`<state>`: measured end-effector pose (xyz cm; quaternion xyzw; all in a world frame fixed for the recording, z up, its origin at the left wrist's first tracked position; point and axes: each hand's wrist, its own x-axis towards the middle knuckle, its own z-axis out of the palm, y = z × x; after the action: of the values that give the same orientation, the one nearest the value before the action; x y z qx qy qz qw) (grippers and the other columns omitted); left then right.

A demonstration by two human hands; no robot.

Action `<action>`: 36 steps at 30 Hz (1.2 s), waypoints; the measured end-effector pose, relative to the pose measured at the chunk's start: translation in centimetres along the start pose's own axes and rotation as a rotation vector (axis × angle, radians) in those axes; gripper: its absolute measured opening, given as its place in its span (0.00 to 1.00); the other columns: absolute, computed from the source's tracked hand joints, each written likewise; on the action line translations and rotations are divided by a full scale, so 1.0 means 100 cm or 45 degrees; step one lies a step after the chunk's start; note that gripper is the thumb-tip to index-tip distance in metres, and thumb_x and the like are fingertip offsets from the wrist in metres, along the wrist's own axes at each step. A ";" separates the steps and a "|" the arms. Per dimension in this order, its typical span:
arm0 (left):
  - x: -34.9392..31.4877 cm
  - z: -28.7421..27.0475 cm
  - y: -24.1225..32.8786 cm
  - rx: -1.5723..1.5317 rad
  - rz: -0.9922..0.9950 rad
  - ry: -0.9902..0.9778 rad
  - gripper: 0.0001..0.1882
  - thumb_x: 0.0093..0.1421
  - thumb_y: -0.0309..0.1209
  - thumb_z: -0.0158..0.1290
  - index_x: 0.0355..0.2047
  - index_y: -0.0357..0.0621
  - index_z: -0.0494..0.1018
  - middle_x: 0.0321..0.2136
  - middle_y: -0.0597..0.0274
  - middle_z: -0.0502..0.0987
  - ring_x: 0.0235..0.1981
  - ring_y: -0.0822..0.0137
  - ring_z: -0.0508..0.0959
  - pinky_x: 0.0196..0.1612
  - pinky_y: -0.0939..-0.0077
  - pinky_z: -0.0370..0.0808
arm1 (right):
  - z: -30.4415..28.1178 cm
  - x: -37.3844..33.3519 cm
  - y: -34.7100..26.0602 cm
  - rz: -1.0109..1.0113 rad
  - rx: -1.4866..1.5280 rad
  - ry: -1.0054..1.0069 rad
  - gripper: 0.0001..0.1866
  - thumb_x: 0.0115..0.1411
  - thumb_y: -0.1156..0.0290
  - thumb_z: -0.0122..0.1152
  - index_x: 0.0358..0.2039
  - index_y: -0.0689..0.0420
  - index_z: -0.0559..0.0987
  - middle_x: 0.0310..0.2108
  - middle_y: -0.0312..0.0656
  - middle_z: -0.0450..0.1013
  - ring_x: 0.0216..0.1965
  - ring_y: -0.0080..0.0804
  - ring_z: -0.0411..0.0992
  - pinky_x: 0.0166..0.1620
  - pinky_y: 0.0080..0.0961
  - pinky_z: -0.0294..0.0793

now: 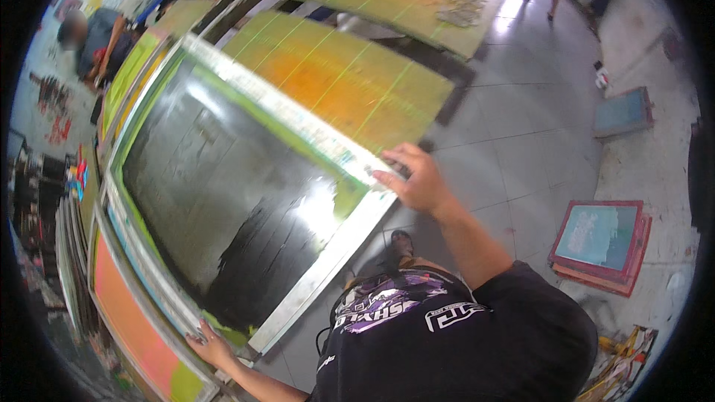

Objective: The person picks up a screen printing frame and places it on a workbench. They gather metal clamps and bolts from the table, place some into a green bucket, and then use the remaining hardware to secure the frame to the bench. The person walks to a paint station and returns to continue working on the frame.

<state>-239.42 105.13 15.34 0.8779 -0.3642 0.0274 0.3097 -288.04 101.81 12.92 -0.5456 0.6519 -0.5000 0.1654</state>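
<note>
On the black shirt (477, 346), right of the frame (322, 274), we see purple-and-white lettering (391, 301), a white-outlined emblem (453, 316) and smaller white print (325, 362).

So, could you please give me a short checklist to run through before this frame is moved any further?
1. Right hand on the pale frame: ok, it grips the right-hand corner.
2. Left hand firmly around the opposite side: cannot tell; it is at the lower left edge, but the grip's underside is hidden.
3. Gap to the orange screen: cannot tell; the edges run close together.
4. Dark mesh even in tone: not ok, a blacker patch shows near its lower end.
5. Person at upper left away from the frame: ok, apart from it.
</note>
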 end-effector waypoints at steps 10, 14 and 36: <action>-0.116 0.071 0.222 -0.388 0.895 -0.370 0.30 0.53 0.35 0.55 0.53 0.33 0.59 0.53 0.45 0.61 0.55 0.51 0.61 0.57 0.64 0.55 | -0.146 -0.051 0.089 0.545 -0.014 0.221 0.18 0.48 0.64 0.63 0.36 0.63 0.76 0.28 0.42 0.71 0.26 0.29 0.70 0.32 0.24 0.70; -0.148 0.098 0.272 -0.459 1.095 -0.493 0.31 0.51 0.32 0.56 0.53 0.33 0.58 0.54 0.46 0.60 0.56 0.51 0.59 0.58 0.64 0.54 | -0.171 -0.049 0.109 0.582 0.013 0.353 0.14 0.49 0.68 0.63 0.35 0.63 0.76 0.26 0.37 0.71 0.23 0.21 0.67 0.29 0.18 0.68; -0.275 0.121 0.356 -0.615 0.963 -0.341 0.05 0.42 0.23 0.59 0.23 0.40 0.76 0.33 0.55 0.75 0.41 0.55 0.72 0.45 0.66 0.66 | -0.233 0.120 0.217 0.281 0.286 -0.142 0.16 0.50 0.69 0.63 0.37 0.66 0.76 0.28 0.42 0.74 0.24 0.22 0.70 0.29 0.20 0.71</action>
<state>-285.09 96.08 16.73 0.5822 -0.6913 -0.0607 0.4237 -321.83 100.23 9.22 -0.4756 0.6377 -0.5175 0.3150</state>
